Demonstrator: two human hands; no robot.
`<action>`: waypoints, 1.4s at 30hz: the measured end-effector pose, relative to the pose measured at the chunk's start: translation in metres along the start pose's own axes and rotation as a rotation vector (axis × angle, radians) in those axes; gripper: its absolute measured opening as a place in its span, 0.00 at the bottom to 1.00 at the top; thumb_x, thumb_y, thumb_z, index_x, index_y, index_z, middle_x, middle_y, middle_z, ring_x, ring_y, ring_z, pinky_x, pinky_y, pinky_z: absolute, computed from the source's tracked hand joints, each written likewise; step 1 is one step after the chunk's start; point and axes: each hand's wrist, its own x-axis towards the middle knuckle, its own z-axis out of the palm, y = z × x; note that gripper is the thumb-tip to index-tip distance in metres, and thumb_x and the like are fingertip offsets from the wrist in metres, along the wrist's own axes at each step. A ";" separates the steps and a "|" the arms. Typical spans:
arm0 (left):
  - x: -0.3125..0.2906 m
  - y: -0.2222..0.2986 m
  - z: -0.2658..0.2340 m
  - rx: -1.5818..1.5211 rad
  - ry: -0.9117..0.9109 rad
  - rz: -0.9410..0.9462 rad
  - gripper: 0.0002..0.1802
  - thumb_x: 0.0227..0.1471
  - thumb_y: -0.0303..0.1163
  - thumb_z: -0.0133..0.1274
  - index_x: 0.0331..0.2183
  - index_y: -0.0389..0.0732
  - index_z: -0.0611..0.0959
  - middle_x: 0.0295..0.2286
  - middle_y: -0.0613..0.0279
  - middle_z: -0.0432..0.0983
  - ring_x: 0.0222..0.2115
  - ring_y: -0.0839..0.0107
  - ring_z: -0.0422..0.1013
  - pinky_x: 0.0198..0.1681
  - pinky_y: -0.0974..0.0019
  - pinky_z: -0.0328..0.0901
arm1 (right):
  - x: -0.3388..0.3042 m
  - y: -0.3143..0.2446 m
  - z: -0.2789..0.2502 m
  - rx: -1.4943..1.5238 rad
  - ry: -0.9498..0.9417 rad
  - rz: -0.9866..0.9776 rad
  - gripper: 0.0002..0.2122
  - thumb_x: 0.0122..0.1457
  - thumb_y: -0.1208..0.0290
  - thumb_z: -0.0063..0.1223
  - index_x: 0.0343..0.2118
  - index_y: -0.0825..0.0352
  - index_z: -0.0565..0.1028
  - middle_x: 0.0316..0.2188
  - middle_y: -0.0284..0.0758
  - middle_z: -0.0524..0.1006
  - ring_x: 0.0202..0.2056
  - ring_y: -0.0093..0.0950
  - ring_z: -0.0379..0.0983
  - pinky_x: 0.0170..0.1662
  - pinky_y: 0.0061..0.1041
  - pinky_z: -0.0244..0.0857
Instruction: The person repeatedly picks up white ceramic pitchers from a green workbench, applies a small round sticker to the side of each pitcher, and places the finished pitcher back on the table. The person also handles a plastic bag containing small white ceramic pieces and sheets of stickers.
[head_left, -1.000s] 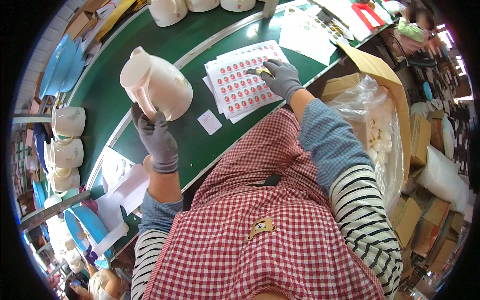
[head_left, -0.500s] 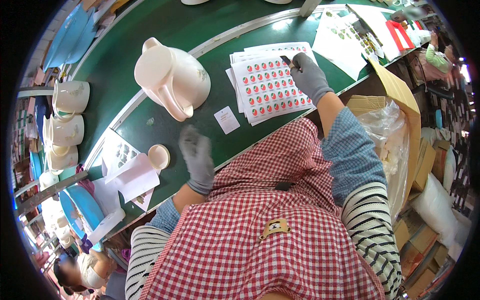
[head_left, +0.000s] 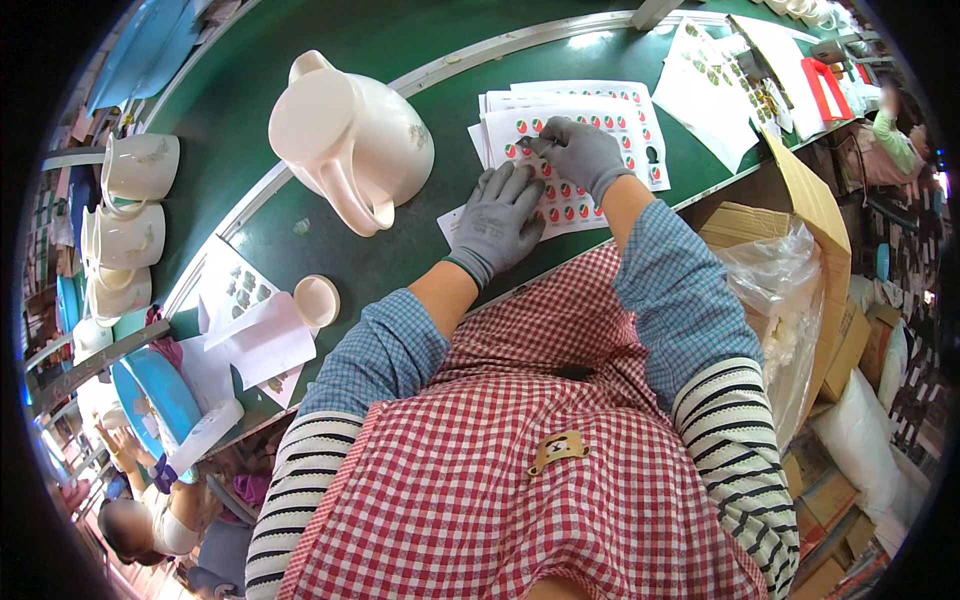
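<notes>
Right grip point(head_left: 580, 155) pinches a round sticker on white sheets point(head_left: 600, 125); left hand point(head_left: 497, 220) flat.

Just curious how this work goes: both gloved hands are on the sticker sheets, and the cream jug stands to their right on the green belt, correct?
Not quite. The head view shows the cream jug to the left of the hands, not the right. The left hand and right hand do rest on the sticker sheets on the green belt.

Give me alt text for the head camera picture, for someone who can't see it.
Seen from above, a person in grey gloves works at a green table: the left hand presses flat on a sheet of round stickers, while the right hand picks at one sticker. A cream ceramic jug lies on its side to the left.
</notes>
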 end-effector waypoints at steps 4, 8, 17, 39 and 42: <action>0.002 0.001 -0.001 0.000 -0.004 -0.007 0.29 0.49 0.41 0.55 0.53 0.43 0.75 0.57 0.52 0.62 0.60 0.51 0.55 0.64 0.46 0.49 | 0.005 0.003 0.002 -0.033 -0.007 0.003 0.17 0.62 0.47 0.48 0.47 0.51 0.77 0.44 0.30 0.80 0.46 0.30 0.77 0.51 0.34 0.68; 0.001 0.000 0.001 -0.016 0.010 -0.013 0.29 0.49 0.42 0.56 0.52 0.43 0.74 0.56 0.52 0.63 0.60 0.51 0.55 0.64 0.46 0.49 | 0.006 0.003 -0.003 -0.046 -0.008 -0.012 0.19 0.61 0.45 0.48 0.46 0.52 0.77 0.43 0.29 0.81 0.46 0.30 0.77 0.50 0.35 0.68; 0.003 0.001 -0.002 -0.018 -0.014 -0.022 0.28 0.50 0.42 0.56 0.52 0.44 0.75 0.56 0.52 0.63 0.61 0.51 0.55 0.64 0.46 0.49 | 0.010 0.003 -0.001 -0.026 0.056 -0.119 0.16 0.59 0.50 0.54 0.40 0.56 0.79 0.35 0.33 0.82 0.39 0.32 0.79 0.45 0.31 0.70; -0.006 0.002 0.003 -0.034 0.208 0.081 0.20 0.48 0.38 0.58 0.45 0.44 0.79 0.51 0.51 0.69 0.56 0.51 0.62 0.61 0.45 0.55 | -0.046 -0.020 0.002 0.569 0.185 0.044 0.20 0.54 0.48 0.57 0.33 0.64 0.80 0.26 0.32 0.80 0.28 0.23 0.75 0.37 0.24 0.67; -0.036 0.011 -0.025 -0.274 0.327 0.141 0.22 0.44 0.29 0.62 0.44 0.41 0.78 0.48 0.52 0.71 0.51 0.53 0.67 0.56 0.49 0.60 | -0.088 -0.020 -0.010 0.869 0.237 0.072 0.17 0.53 0.56 0.63 0.25 0.68 0.76 0.19 0.30 0.74 0.22 0.17 0.67 0.26 0.19 0.61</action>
